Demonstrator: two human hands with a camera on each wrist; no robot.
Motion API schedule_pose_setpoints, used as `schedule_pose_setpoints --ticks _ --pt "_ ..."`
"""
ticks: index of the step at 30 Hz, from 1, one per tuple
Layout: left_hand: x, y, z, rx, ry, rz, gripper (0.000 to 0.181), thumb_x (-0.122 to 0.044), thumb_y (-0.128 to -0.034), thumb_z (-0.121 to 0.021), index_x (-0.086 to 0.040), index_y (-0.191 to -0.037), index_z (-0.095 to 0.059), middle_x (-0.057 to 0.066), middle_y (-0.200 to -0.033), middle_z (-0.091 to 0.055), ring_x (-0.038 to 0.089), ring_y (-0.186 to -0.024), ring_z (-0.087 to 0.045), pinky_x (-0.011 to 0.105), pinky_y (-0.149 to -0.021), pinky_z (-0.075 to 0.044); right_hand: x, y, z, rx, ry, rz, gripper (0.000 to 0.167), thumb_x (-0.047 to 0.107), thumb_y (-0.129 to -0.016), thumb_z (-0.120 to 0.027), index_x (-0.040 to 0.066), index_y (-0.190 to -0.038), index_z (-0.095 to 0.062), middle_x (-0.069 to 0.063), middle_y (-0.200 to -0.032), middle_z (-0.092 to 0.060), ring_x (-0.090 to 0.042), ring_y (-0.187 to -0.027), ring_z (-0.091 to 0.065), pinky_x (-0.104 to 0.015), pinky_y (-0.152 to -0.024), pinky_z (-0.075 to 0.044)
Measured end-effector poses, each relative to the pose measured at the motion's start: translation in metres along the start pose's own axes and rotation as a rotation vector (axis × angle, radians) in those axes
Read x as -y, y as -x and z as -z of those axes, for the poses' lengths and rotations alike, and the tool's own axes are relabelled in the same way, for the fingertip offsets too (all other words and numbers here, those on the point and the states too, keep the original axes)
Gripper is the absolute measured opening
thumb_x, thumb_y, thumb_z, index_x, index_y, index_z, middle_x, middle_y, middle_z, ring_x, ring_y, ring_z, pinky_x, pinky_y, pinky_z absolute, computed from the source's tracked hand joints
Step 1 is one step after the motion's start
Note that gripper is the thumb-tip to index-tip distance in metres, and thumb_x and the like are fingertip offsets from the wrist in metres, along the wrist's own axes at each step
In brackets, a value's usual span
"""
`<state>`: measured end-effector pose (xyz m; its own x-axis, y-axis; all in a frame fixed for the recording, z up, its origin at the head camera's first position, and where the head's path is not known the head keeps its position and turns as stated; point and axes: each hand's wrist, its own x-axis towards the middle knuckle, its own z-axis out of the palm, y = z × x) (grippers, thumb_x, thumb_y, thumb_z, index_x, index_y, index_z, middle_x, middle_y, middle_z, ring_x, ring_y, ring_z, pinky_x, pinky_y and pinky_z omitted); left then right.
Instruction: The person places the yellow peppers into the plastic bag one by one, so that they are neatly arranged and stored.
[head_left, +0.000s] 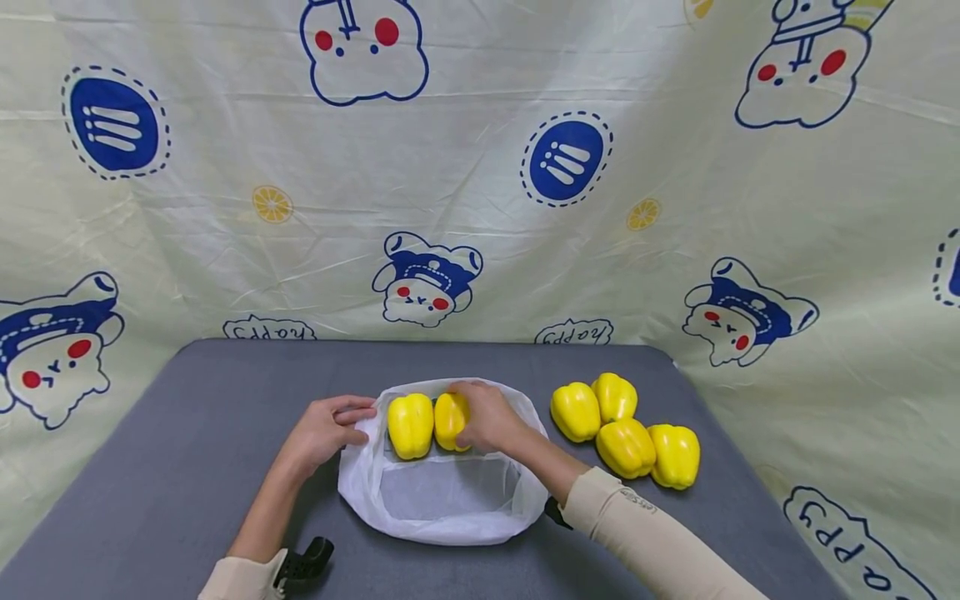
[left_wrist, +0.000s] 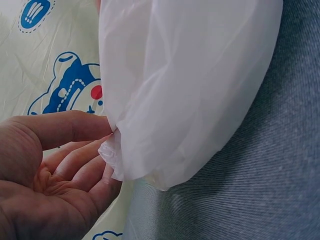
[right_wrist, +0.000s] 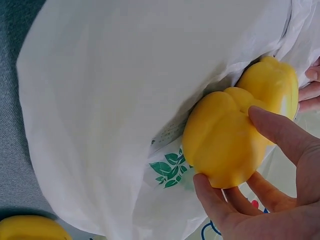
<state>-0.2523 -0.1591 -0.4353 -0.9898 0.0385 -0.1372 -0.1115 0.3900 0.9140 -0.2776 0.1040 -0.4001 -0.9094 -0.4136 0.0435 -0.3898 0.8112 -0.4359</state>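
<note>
A white plastic bag [head_left: 442, 531] stands with its mouth wide on the table. Inside it, at the far side, are two yellow bell peppers, one at left [head_left: 410, 426] and one at right [head_left: 451, 421]. My right hand [head_left: 491, 421] grips the right pepper [right_wrist: 225, 140] between thumb and fingers, side by side with the other pepper [right_wrist: 280, 85]. At the bag's left rim, my left hand [head_left: 322, 432] holds the edge; in the left wrist view the left hand [left_wrist: 65, 170] has thumb and fingers at the bag's gathered plastic [left_wrist: 170, 100].
Several yellow peppers [head_left: 626, 447] lie in a group on the grey table [head_left: 225, 433], right of the bag. A patterned curtain [head_left: 465, 183] hangs behind the table's far edge. Green leaf print [right_wrist: 172, 170] shows on the bag in the right wrist view.
</note>
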Motion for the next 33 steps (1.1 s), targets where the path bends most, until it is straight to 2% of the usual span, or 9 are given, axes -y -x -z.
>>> schedule_pose_setpoints --ticks 10,17,33 --pt "0.0007 -0.0006 -0.001 -0.007 -0.012 0.0 0.051 0.004 -0.0834 -0.071 -0.006 -0.133 -0.066 0.012 -0.125 -0.073 0.035 -0.128 -0.061 0.05 -0.102 -0.052 -0.0006 -0.001 -0.0009 0.011 -0.044 -0.054 0.075 0.005 -0.069 -0.091 0.01 -0.137 -0.058 -0.009 -0.133 -0.064 -0.028 -0.116 -0.059 -0.048 -0.105 -0.05" --pt "0.0 0.0005 -0.0013 -0.004 -0.001 -0.002 0.052 0.004 -0.0831 -0.072 -0.006 -0.133 -0.066 0.013 -0.126 -0.072 0.034 -0.127 -0.062 0.047 -0.099 -0.054 -0.0011 -0.0033 -0.0002 0.015 -0.033 -0.021 0.073 0.007 -0.068 -0.091 0.007 -0.134 -0.061 -0.011 -0.132 -0.065 -0.03 -0.118 -0.059 -0.049 -0.107 -0.048" --pt "-0.0013 0.0003 -0.0006 -0.012 -0.008 -0.001 0.051 0.004 -0.0831 -0.071 -0.004 -0.133 -0.065 0.013 -0.125 -0.073 0.036 -0.127 -0.062 0.05 -0.103 -0.051 -0.0005 -0.0068 0.0014 0.042 -0.01 -0.007 0.07 0.011 -0.069 -0.09 0.007 -0.134 -0.064 -0.011 -0.13 -0.066 -0.032 -0.119 -0.057 -0.05 -0.104 -0.048"
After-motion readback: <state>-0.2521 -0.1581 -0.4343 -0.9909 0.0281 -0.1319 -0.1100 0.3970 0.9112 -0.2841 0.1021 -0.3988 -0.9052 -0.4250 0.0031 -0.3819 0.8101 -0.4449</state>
